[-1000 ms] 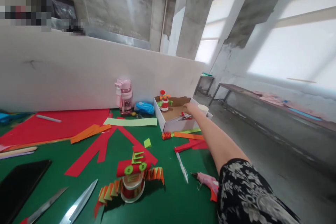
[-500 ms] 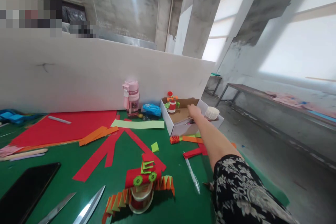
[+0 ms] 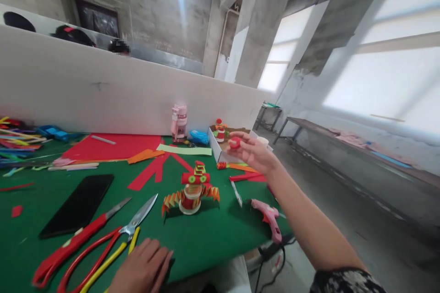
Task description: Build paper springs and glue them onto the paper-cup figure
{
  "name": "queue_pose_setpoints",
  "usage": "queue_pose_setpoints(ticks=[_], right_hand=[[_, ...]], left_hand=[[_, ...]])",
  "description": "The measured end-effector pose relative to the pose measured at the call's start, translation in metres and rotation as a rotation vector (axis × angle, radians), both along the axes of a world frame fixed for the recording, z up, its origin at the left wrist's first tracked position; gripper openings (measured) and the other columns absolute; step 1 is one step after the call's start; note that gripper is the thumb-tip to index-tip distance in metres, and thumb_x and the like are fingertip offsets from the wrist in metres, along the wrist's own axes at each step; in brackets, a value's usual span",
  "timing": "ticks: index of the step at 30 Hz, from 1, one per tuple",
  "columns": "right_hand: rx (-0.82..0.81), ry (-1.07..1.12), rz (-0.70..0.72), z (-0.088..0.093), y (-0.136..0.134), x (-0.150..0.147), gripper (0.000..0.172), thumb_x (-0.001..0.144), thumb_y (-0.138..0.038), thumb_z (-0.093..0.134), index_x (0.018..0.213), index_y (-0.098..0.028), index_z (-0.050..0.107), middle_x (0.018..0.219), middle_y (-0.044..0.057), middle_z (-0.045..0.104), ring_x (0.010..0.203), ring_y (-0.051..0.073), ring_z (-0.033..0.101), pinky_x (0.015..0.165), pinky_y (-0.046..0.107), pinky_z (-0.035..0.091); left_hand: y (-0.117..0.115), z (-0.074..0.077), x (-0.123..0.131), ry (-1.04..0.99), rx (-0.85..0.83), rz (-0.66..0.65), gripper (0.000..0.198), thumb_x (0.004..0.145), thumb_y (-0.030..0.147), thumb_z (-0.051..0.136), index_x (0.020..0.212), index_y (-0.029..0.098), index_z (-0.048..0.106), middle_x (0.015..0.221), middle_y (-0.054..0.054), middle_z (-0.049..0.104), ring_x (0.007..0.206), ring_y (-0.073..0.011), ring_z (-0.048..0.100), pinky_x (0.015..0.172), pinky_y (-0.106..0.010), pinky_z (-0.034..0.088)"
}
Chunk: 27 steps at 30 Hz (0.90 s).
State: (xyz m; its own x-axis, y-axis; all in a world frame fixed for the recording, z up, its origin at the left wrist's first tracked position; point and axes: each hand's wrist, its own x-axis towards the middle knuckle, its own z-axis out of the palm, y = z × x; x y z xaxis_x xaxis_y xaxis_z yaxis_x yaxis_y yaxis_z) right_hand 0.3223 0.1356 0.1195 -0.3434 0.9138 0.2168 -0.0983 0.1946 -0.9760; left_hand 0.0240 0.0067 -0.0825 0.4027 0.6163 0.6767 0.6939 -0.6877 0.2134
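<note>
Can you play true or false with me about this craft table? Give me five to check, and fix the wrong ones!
1. The right hand is holding a small red piece. True.
2. The pink glue gun is inside the white box. False: it lies on the green tabletop.
3. The paper figure is lying on its side. False: it stands upright.
4. The black phone lies flat on the tabletop. True.
5. The left hand is holding the pink bottle. False: the hand is by the yellow scissor handles, and the bottle stands near the white board.
</note>
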Motion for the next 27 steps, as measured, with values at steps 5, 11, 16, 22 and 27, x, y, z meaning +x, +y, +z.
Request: queue_pose_setpoints(ticks=[5,11,16,22,27], right_hand=[[-0.254,0.253,0.109,-0.051,-0.103,-0.056,0.035,0.078,-0.04,0.076,0.105,-0.023,0.061,0.09,0.0,0.066,0.081,0.016,0.069,0.094,0.042,0.054],[-0.449,0.457,0.079,-0.116,-0.166,-0.097,0.041,0.069,-0.038,0.084,0.101,-0.022,0.064,0.09,0.0,0.068,0.081,0.014,0.068,0.093,0.034,0.053],[-0.422,0.463,-0.003,-0.138,-0.179,-0.097,0.04,0.069,-0.034,0.084,0.103,-0.021,0.066,0.094,0.0,0.067,0.079,0.012,0.067,0.086,0.028,0.053],[-0.417,0.387,-0.051,-0.153,-0.186,-0.092,0.038,0.068,-0.031,0.084,0.101,-0.022,0.068,0.093,-0.001,0.067,0.082,0.01,0.066,0.085,0.025,0.051],[-0.442,0.29,-0.042,-0.157,-0.191,-0.095,0.035,0.068,-0.035,0.083,0.096,-0.021,0.069,0.09,-0.001,0.069,0.078,0.01,0.063,0.08,0.024,0.049]], left_hand=[[-0.02,0.046,0.016,-0.475,-0.262,0.007,0.026,0.096,0.038,0.048,0.096,0.022,0.067,0.085,-0.003,0.072,0.076,-0.0156,0.068,0.069,-0.024,0.055],[-0.05,0.078,0.03,-0.809,-0.613,-0.053,0.034,0.09,0.047,0.051,0.093,0.016,0.065,0.075,-0.003,0.067,0.065,-0.015,0.065,0.061,-0.024,0.055],[-0.063,0.058,0.037,-0.74,-0.702,-0.04,0.03,0.088,0.045,0.053,0.097,0.018,0.064,0.082,-0.003,0.068,0.067,-0.0155,0.065,0.064,-0.026,0.055],[-0.067,0.044,0.039,-0.581,-0.624,-0.01,0.023,0.088,0.041,0.055,0.091,0.02,0.064,0.084,-0.002,0.069,0.076,-0.0169,0.065,0.07,-0.026,0.051],[-0.067,0.044,0.04,-0.491,-0.592,-0.056,0.021,0.09,0.038,0.053,0.089,0.021,0.065,0.082,-0.002,0.068,0.074,-0.0162,0.062,0.069,-0.025,0.049]])
